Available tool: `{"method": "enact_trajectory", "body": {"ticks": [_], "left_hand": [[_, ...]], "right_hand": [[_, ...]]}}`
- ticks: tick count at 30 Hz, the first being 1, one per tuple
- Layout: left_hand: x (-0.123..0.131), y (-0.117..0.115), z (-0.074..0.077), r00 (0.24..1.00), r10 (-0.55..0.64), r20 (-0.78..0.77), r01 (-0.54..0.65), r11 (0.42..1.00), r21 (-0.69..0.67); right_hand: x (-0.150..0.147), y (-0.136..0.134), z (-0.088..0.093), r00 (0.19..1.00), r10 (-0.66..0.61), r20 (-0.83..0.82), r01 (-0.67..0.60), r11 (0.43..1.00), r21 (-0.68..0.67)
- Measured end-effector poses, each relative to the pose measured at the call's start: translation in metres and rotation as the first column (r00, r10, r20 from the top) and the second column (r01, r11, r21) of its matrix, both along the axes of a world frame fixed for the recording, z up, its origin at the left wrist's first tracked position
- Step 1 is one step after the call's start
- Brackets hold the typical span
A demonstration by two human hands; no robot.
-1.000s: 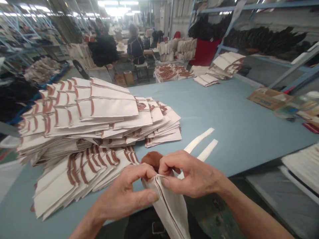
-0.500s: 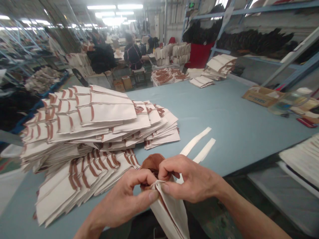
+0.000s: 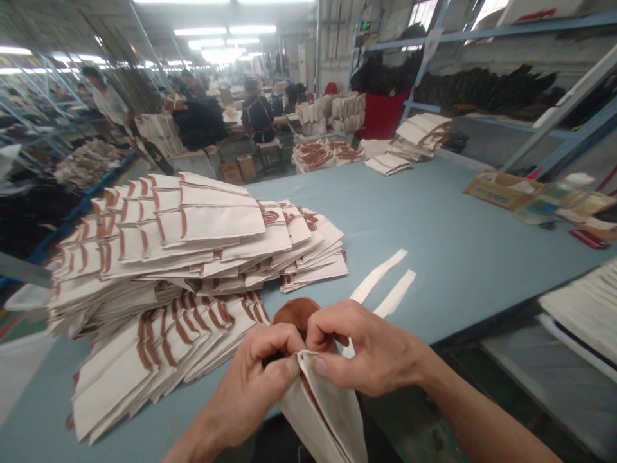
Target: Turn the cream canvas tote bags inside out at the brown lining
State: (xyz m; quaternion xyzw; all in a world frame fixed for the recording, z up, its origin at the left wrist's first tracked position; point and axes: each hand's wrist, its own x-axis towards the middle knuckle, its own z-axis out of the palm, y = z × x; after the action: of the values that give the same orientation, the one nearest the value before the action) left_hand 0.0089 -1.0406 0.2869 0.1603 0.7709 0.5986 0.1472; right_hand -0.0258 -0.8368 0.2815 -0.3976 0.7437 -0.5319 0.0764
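Both my hands pinch the top edge of a cream fabric piece (image 3: 332, 411) with a brown strip along its opening, at the near edge of the table. My left hand (image 3: 255, 379) grips the edge from the left between thumb and fingers. Close beside it, my right hand (image 3: 361, 347) pinches the same edge from the right. Brown material (image 3: 296, 312) bulges up behind the fingers, part of it hidden by them. Two pale strips (image 3: 380, 276) lie on the table just beyond my right hand.
Left on the blue-green table (image 3: 463, 251) rises a large stack of cream fabric pieces (image 3: 212, 215), with a lower fanned row (image 3: 116, 373) in front. A cardboard box (image 3: 499, 186) and a clear bottle (image 3: 554, 193) stand far right. People work in the background.
My left thumb has drawn back a little along the edge, and the left wrist has shifted slightly right. A background person at the left has come into clearer view.
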Motion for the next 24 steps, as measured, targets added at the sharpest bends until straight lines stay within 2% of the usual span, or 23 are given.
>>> {"method": "enact_trajectory", "body": {"ticks": [5, 11, 19, 24], "left_hand": [[0.003, 0.001, -0.001, 0.988, -0.009, -0.156, -0.001, 0.998, -0.060], [-0.001, -0.002, 0.007, 0.970, -0.041, -0.241, -0.010, 0.978, -0.206], [-0.011, -0.011, 0.007, 0.905, -0.093, -0.414, -0.022, 0.964, -0.266], [-0.009, -0.015, 0.012, 0.924, -0.083, -0.373, -0.041, 0.950, -0.311]], "right_hand": [[0.001, 0.000, -0.002, 0.998, 0.006, 0.059, -0.006, 1.000, -0.011], [-0.001, -0.003, 0.002, 1.000, -0.019, 0.007, 0.019, 1.000, 0.022], [-0.008, -0.007, 0.010, 1.000, -0.018, 0.004, 0.018, 0.995, 0.094], [-0.011, -0.008, 0.018, 1.000, -0.007, 0.003, 0.006, 0.992, 0.128]]}}
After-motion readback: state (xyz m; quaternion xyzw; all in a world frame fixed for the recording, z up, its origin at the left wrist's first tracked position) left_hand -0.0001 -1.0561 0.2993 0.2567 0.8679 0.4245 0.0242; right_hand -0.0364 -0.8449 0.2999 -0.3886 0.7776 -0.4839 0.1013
